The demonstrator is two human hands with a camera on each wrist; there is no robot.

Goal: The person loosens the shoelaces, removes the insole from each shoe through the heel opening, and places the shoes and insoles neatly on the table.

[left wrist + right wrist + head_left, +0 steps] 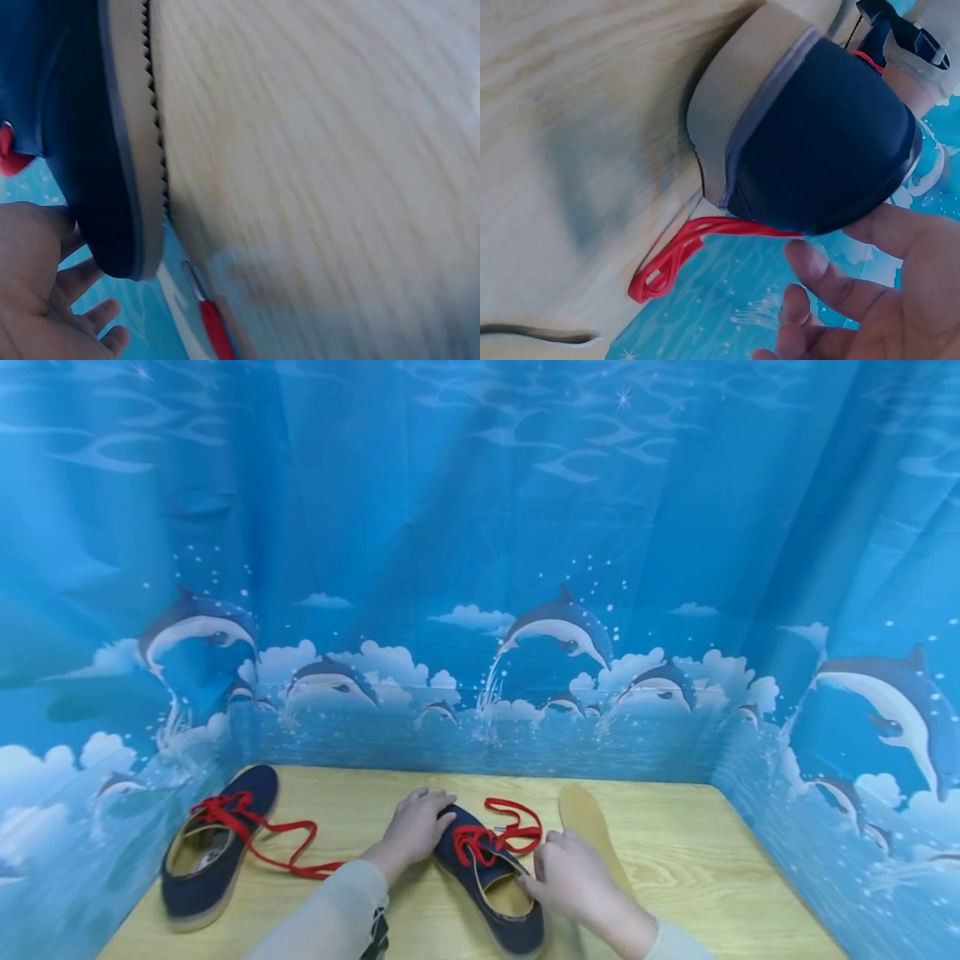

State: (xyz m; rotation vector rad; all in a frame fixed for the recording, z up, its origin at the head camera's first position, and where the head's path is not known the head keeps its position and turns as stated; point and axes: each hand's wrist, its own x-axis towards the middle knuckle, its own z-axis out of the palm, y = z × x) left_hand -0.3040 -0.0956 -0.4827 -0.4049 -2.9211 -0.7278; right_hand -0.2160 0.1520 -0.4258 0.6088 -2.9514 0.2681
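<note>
A navy shoe (491, 885) with red laces (474, 843) and a tan lining lies on the table, toe pointing away. My left hand (420, 822) holds its toe; in the left wrist view the fingers (79, 281) curl about the toe end. At the right side of the opening, my right hand (570, 877) pinches the collar edge between thumb and curled fingers. The right wrist view shows the rounded heel (825, 142) close up, with the thumb side of the hand against it. A loop of lace (517, 822) trails right of the shoe.
A second navy shoe (217, 852) stands at the left, its red lace (292, 860) stretching toward my left forearm. A tan insole (585, 818) lies right of the held shoe, partly behind my right hand. A blue dolphin-print curtain (480, 568) surrounds the wooden table (720, 877).
</note>
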